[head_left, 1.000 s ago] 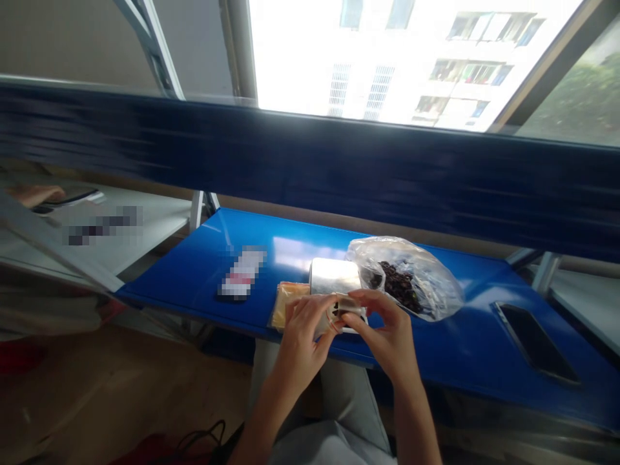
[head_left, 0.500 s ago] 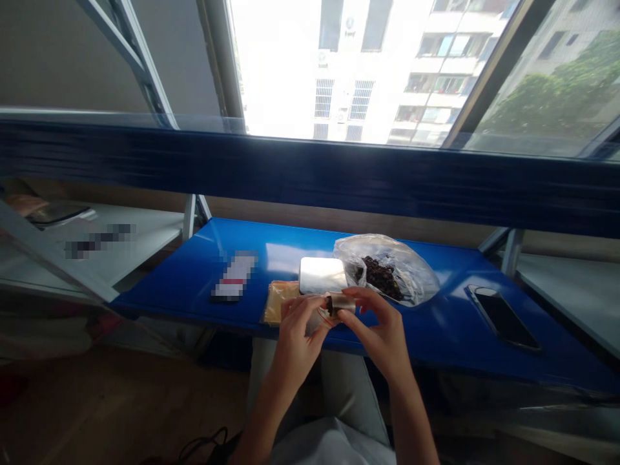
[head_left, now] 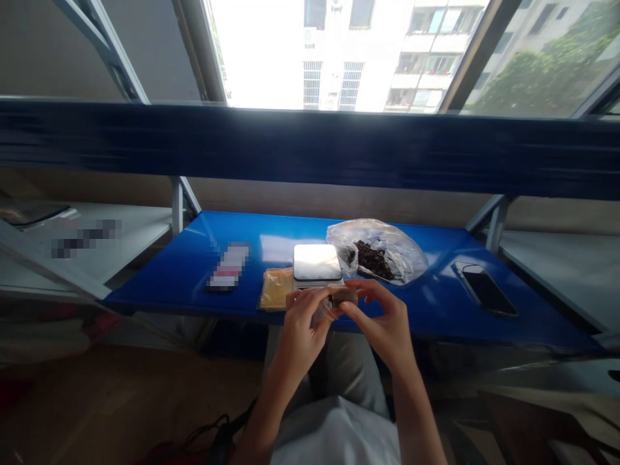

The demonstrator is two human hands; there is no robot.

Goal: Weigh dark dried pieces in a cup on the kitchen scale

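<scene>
My left hand (head_left: 304, 329) is closed on a small clear plastic bag (head_left: 329, 309), pinched near its mouth. In my right hand (head_left: 390, 316) a small metal cup (head_left: 345, 296) lies on its side between thumb and fingers, its opening turned left to the bag's mouth. How far the cup reaches into the bag is hidden by my fingers. Just beyond my hands sits a small scale (head_left: 317, 263) with a shiny flat top. Behind my right hand, a large clear plastic bag (head_left: 411, 258) lies open with dark dried pieces (head_left: 372, 259) in it.
A stack of small yellowish bags (head_left: 276, 289) lies left of the scale on the blue table (head_left: 169, 274). Further left is a blurred-out phone-like item (head_left: 228, 266); a dark phone (head_left: 487, 290) lies at right. A blue beam (head_left: 310, 145) crosses above the table's back.
The view has shifted, so the table sits slightly higher in it. The metal cup is turned a little more towards the small bag, and both hands keep their hold.
</scene>
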